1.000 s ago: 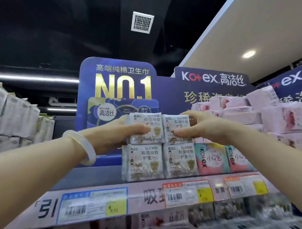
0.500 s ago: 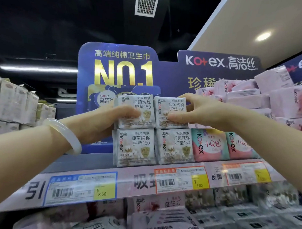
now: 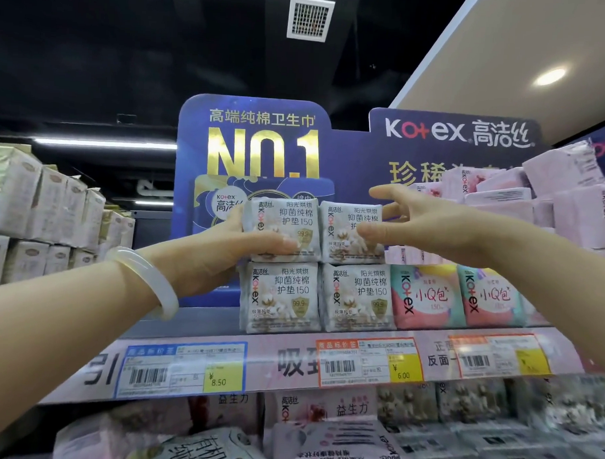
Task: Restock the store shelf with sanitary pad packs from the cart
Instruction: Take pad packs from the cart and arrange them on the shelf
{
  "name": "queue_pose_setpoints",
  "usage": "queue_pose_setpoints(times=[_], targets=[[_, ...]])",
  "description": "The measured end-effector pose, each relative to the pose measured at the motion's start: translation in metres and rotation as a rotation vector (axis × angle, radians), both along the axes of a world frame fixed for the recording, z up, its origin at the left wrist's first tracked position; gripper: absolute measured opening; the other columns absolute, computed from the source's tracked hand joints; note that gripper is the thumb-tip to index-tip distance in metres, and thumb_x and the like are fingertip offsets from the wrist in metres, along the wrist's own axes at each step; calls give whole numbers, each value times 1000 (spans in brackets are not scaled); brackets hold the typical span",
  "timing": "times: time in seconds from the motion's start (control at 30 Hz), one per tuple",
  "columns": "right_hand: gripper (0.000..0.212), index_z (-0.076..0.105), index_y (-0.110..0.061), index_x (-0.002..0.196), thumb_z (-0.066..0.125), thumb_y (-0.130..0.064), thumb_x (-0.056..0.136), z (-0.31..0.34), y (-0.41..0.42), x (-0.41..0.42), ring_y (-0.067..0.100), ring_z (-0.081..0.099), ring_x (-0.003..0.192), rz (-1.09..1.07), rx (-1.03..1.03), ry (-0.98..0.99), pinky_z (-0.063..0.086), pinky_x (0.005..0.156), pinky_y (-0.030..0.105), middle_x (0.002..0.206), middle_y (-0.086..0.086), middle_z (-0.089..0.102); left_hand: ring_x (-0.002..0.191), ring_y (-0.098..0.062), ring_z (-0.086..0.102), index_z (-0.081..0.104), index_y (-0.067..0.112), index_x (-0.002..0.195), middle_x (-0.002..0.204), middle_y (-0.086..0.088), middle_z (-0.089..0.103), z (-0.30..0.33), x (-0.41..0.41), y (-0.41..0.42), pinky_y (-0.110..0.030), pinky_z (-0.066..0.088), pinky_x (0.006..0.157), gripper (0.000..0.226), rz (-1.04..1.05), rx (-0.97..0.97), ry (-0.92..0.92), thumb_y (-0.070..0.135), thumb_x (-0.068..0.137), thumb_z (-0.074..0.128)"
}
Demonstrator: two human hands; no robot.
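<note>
Four white, square, soft-plastic Kotex pad packs with gold print were stacked two over two on the top shelf point(image 3: 195, 325), against the blue cardboard "NO.1" display board point(image 3: 256, 138). The upper-left pack point(image 3: 282, 228) was gripped at its left edge and lower front by the left hand point(image 3: 224, 254), thumb across the front and fingers hidden behind it. The upper-right pack point(image 3: 350, 232) was met by the right hand point(image 3: 428, 227), which was spread wide, its thumb tip at the pack's front and its index finger raised above the pack; whether anything was actually held could not be told. The lower-left pack point(image 3: 280, 297) and lower-right pack point(image 3: 357, 298) rested on the shelf, just beside two pink-and-teal Kotex packs point(image 3: 425, 295). A pale, translucent bangle point(image 3: 148, 279) was worn on the left wrist. White-and-yellow price labels point(image 3: 368, 362) were fixed along the shelf edge.
</note>
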State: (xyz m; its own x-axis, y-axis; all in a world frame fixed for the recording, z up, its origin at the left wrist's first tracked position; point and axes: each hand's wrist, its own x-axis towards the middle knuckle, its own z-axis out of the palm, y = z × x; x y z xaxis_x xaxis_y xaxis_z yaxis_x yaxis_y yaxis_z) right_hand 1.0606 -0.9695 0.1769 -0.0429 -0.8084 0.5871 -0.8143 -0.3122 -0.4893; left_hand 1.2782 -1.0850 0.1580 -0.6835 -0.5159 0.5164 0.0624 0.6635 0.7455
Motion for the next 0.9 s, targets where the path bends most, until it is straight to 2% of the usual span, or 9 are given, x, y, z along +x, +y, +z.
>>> queue_pose_setpoints(times=[0.13, 0.2, 0.27, 0.43, 0.57, 0.63, 0.7, 0.8, 0.9], targets=[[99, 34, -29, 140, 63, -61, 50, 5, 2, 3, 15, 45, 117, 6, -113, -3, 36, 91, 30, 133, 0, 45, 106, -16, 66, 24, 36, 143, 107, 4, 73, 3, 8, -1, -39, 49, 94, 113, 205, 10, 98, 24, 51, 88], [87, 40, -28, 135, 66, -59, 59, 7, 2, 8, 12, 43, 120, -19, -208, 37, 36, 92, 29, 136, -1, 46, 120, -16, 56, 20, 39, 144, 125, 2, 64, 4, 12, 4, -45, 34, 110, 122, 269, 13, 145, 34, 42, 86], [68, 44, -24, 132, 69, -49, 73, 10, 3, 15, 10, 43, 124, -42, -364, 102, 36, 96, 28, 137, -2, 47, 122, -13, 51, 20, 37, 145, 135, 3, 51, 7, 19, 11, -42, 32, 110, 121, 314, -5, 180, 31, 44, 86], [47, 51, -22, 124, 66, -39, 83, 15, 2, 68, 6, 44, 123, 119, -579, 240, 36, 98, 23, 129, -6, 51, 113, -9, 54, 28, 31, 143, 124, 2, 53, 5, 47, 31, -34, 38, 102, 99, 504, -132, 297, 32, 55, 75], [47, 50, -23, 124, 64, -41, 83, 1, -8, 137, 8, 48, 101, 329, -528, 381, 36, 75, 11, 121, -5, 47, 113, -6, 51, 41, 33, 129, 124, 0, 53, -26, 94, 51, -23, 44, 89, 81, 688, -232, 290, 29, 55, 75], [49, 48, -22, 125, 63, -42, 83, -12, -10, 175, 7, 50, 92, 431, -475, 439, 38, 68, 16, 121, -3, 45, 114, -8, 52, 48, 34, 120, 122, 1, 56, -49, 130, 63, -25, 46, 92, 75, 801, -231, 232, 32, 51, 78], [53, 48, -19, 127, 65, -40, 82, -30, -16, 212, 10, 49, 103, 523, -418, 464, 37, 80, 19, 125, 0, 46, 116, -9, 53, 52, 39, 109, 121, 2, 59, -73, 170, 77, -28, 47, 93, 69, 911, -212, 134, 39, 46, 79], [58, 46, -18, 129, 67, -41, 80, -65, -28, 271, 17, 44, 119, 638, -299, 526, 35, 98, 27, 131, 4, 44, 110, -4, 57, 51, 30, 117, 125, 2, 58, -111, 231, 103, -16, 50, 85, 69, 1029, -126, -6, 36, 56, 83], [62, 45, -16, 130, 66, -43, 78, -106, -31, 337, 23, 43, 122, 734, -181, 597, 35, 100, 33, 133, 9, 44, 115, -6, 52, 46, 32, 120, 126, 5, 53, -154, 292, 131, -15, 45, 87, 66, 1150, -5, -96, 40, 64, 82]])
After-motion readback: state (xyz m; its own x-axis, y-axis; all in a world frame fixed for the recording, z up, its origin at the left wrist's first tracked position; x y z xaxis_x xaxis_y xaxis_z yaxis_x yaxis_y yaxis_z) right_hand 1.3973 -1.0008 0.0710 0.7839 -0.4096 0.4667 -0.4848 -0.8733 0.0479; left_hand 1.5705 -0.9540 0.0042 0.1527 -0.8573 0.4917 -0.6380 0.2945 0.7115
